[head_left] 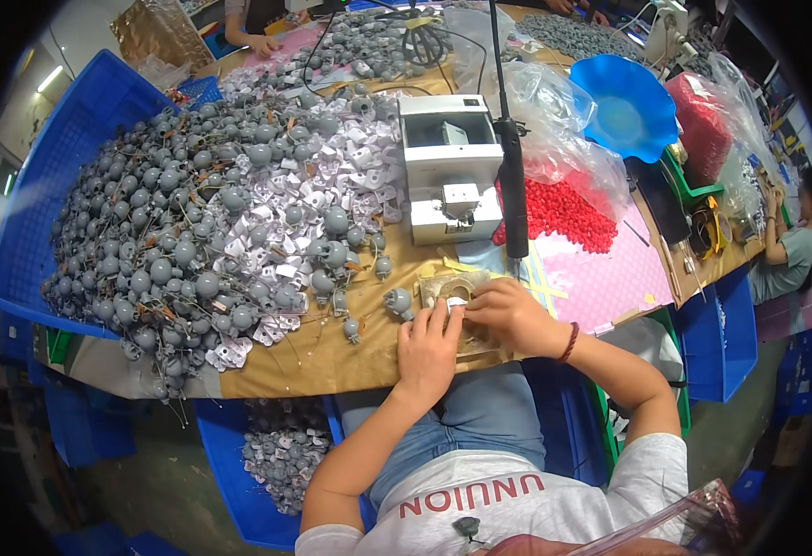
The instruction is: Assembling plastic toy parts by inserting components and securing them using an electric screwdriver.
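Nr the front edge of the surface [355,357], we see two hands meet over a tan block [434,289] w/ a round opening: the L hand [427,357] reaches in w/ fingers close together by a small white piece [455,303] at the block, the R hand [522,320] w/ fingers curled over the block's right side. We can't tell if either pinches the piece, b/c fingertips hide much of it. Just left of the block sits a gray ball part [397,302]; farther left, a heap of gray parts [160,213] spills from a tipped blue bin [72,120] at the left edge. A white machine [447,167] stands behind.

Risks, in our view: the piece could slip or tilt if pressed unevenly; the ball part could roll off if the L hand bumps it; heap parts overhanging the front edge could drop if wires snag.
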Tool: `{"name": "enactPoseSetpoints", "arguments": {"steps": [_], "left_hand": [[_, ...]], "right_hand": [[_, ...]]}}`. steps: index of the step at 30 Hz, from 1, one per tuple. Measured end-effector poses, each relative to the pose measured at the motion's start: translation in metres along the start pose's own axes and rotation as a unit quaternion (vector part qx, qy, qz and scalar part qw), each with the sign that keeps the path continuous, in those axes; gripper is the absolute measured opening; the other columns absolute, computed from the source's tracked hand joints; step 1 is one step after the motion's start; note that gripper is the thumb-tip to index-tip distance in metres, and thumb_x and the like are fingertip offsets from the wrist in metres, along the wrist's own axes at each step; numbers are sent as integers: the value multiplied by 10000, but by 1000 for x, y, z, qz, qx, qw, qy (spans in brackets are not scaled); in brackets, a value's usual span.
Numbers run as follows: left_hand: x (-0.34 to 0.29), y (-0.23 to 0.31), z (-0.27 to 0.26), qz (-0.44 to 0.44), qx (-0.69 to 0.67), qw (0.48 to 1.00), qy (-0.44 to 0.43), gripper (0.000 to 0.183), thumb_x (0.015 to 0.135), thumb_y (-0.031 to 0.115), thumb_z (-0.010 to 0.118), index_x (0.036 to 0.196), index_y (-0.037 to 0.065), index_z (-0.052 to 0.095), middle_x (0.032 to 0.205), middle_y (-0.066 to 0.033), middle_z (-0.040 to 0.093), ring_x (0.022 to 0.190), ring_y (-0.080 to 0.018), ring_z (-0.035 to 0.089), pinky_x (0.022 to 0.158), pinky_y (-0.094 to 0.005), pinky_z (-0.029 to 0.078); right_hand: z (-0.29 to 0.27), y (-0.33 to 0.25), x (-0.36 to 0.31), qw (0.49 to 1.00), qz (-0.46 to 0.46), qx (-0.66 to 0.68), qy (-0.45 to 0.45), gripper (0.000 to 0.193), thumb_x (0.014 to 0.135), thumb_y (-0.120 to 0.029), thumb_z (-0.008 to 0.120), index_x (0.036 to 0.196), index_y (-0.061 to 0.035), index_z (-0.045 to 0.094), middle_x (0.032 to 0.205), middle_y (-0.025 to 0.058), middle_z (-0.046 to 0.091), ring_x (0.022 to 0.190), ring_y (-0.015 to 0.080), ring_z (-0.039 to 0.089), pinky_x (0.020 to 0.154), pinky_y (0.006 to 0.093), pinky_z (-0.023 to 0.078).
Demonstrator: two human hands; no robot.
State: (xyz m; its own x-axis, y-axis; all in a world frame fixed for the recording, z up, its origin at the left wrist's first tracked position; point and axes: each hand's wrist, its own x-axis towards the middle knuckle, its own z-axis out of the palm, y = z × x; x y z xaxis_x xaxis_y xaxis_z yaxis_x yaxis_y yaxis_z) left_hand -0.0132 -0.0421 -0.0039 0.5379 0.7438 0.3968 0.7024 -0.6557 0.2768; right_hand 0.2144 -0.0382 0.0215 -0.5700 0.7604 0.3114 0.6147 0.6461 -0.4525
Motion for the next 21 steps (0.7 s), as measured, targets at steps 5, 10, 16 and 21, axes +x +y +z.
{"name": "enactPoseSetpoints", "arguments": {"steps": [5, 10, 16, 21], "left_hand": [[4, -3, 7, 10, 1, 1000, 0, 447, 808, 53, 677, 1252, 92, 653, 1231, -107, 637, 1083, -269, 607, 862, -398, 467], [9, -8, 11, 35, 0, 999, 7, 343, 836, 90, 662, 1177, 57, 673, 1174, -123, 652, 1042, -266, 616, 811, -397, 479], [8, -12, 11, 25, -32, 999, 7, 438, 768, 54, 737, 1203, 104, 704, 1161, -106, 661, 1049, -281, 628, 835, -419, 491], [9, -13, 9, 22, -30, 999, -3, 426, 773, 56, 736, 1195, 107, 709, 1162, -105, 663, 1048, -281, 629, 835, -417, 493]], "right_hand": [[-29, 21, -36, 962, 193, 191, 29, 331, 890, -2, 676, 1220, -36, 681, 1237, 135, 673, 1203, 348, 610, 1049, 443, 474], [-13, 20, -40, 992, 119, 29, 36, 420, 815, 8, 705, 1222, -48, 615, 1256, 151, 642, 1227, 355, 589, 1017, 441, 486], [16, 37, -37, 980, 158, -27, 119, 421, 779, 59, 702, 1177, -48, 617, 1189, 141, 641, 1186, 326, 607, 920, 430, 516], [28, 32, -23, 899, 231, 283, 240, 362, 854, 74, 707, 1189, -31, 619, 1187, 85, 643, 1140, 204, 649, 853, 316, 554]]}}
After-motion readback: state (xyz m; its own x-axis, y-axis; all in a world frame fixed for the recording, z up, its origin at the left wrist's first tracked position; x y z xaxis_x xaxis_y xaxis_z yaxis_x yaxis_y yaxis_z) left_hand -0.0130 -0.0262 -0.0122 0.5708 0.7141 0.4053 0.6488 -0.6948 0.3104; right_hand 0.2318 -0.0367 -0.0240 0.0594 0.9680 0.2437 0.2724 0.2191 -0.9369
